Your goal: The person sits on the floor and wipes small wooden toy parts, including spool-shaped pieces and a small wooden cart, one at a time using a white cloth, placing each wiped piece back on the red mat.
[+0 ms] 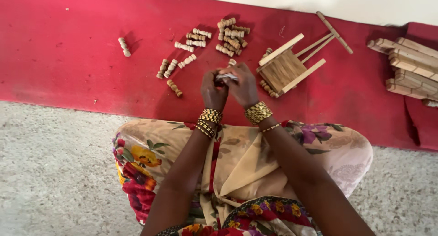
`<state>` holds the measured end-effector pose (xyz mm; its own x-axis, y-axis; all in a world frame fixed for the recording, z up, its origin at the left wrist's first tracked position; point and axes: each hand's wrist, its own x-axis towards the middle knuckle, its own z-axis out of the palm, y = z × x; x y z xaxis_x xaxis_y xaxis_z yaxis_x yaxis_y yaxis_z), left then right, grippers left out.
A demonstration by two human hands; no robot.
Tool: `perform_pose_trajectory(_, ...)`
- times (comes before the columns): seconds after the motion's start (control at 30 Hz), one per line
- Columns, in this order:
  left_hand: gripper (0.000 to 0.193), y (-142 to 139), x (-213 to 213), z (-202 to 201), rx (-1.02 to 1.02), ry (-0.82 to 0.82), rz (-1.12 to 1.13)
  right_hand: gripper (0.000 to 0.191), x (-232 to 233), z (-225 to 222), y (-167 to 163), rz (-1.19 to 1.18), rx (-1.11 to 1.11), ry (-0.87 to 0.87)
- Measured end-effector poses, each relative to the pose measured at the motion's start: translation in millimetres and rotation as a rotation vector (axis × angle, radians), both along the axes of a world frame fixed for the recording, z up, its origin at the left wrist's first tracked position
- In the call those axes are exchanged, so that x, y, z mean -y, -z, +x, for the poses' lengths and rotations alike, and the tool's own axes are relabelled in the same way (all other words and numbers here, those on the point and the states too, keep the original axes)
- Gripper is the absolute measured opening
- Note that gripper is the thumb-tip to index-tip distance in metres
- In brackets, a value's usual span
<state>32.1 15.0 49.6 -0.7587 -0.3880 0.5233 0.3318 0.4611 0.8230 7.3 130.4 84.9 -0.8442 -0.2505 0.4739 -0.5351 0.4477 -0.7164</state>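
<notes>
Both hands meet over the red mat point(68, 58) near its front edge: the left hand point(213, 91) and right hand point(242, 88) pinch a small pale piece point(226, 76) together, its long axis running left to right. Turned wooden pegs point(230, 37) lie scattered behind, a small wooden frame point(285, 69) just right

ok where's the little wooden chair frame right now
The wooden chair frame lies tipped on the red mat, just right of the hands, with turned pegs to its left.
</notes>
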Motion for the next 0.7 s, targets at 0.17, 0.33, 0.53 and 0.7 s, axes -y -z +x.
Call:
perform_pose_trajectory(0.17,0.029,-10.9,-0.7,6.1,0.022,0.122,0.029,0.014,2.4,-17.9,-4.5,-0.168,0.323,0.233)
perform_pose_trajectory(0.33,0.025,-5.2,-7.9,6.2,-0.032,0.164,-0.052,0.017,-27.1,-29.8,3.0,-0.71,0.741,0.131)
perform_pose_trajectory(0.53,0.024,17.9,-4.4,-9.8,0.336,0.431,0.751,0.016,-32.7,-36.6,24.1,-0.835,0.611,-0.051)
perform_pose_trajectory(0.7,0.032,35.1,15.0,-15.3,0.614,0.675,1.408,0.018,-33.4,-36.5,21.4,-0.805,0.622,-0.059)
